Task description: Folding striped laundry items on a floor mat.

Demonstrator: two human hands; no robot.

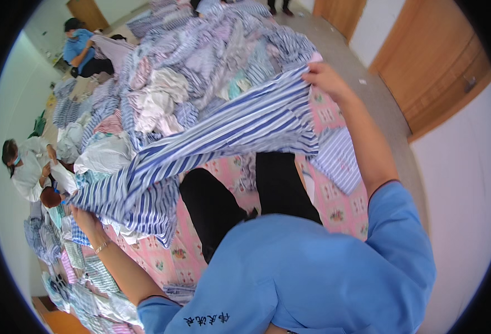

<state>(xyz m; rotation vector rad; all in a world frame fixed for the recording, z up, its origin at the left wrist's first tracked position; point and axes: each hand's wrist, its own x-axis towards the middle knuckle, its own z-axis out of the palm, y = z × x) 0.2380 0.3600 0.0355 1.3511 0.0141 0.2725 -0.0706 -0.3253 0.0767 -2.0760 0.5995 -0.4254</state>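
A blue-and-white striped cloth garment [224,129] is stretched out in the air before me, slanting from lower left to upper right. My left hand [85,221] grips its near-left end, and the fingers are partly hidden by the fabric. At the upper right, my right hand [327,79] pinches the opposite corner. The garment's middle hangs in long folds above my knees. Beneath it lies a pink patterned sheet [182,250]. A folded striped garment [337,156] rests on that sheet, below my right forearm.
A large heap of striped and white laundry [212,54] fills the floor ahead. Folded stacks [99,271] line the left side. One person in blue [78,50] handles cloth at the far left; another in white [30,167] sits nearer. Wooden doors [433,62] stand at the right.
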